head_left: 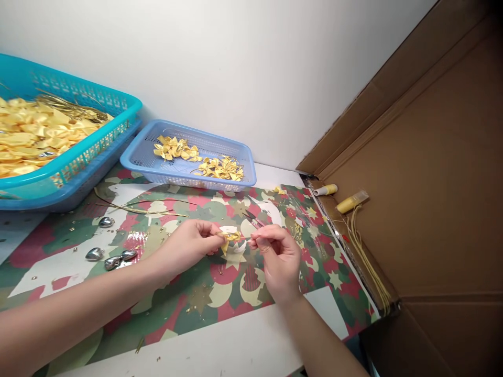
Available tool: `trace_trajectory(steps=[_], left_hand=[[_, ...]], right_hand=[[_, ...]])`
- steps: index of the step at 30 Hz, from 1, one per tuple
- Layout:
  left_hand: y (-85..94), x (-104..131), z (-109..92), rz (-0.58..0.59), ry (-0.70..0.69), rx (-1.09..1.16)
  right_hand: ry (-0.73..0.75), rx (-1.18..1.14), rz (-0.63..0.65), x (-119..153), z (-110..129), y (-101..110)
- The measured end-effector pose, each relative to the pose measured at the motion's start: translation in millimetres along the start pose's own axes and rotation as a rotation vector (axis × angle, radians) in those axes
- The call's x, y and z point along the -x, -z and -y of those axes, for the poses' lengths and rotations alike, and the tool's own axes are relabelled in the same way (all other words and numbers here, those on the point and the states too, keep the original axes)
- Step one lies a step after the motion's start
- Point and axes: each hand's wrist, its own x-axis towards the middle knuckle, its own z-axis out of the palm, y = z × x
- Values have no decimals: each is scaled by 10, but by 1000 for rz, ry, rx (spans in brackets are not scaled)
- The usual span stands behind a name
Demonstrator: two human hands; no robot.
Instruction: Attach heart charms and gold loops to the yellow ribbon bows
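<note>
A yellow ribbon bow (225,246) with a loop of gold cord (231,236) is pinched between the thumb and fingers of my left hand (200,240). Close on its right, my right hand (277,254) is closed in a pinch at the cord's end. What its fingertips grip is too small to make out. Dark-bladed snips (253,220) show just beyond the right hand, their handles hidden by it. I cannot tell whether they lie on the table or touch the hand.
Yellow bows fill a turquoise basket (133,107) at left; a blue basket (188,175) holds more. Silver hearts (112,262) and gold cords (145,209) lie on the patterned table cover (220,309). Cardboard (424,183) walls the right side, with yellow-filled tubes (351,201) beside it.
</note>
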Motion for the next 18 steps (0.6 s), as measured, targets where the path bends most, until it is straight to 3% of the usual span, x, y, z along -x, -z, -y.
trace_trajectory(steps=[4,8,14,16,18], left_hand=[[29,-26,-24,8,20,12],[86,-32,-19,105,32,-22],[202,49,-16,203,79,-283],[259,89,-50,158,16,-382],[298,128,-106,60,-148,-434]], right_hand=[[25,-32,40,-2,2,5],[-17,-32,79,-11,-2,-3],[-108,-32,108,-71,-42,-34],[-133,-27,137,-103,-67,-50],[-166,-55,176,-142,-90,-74]])
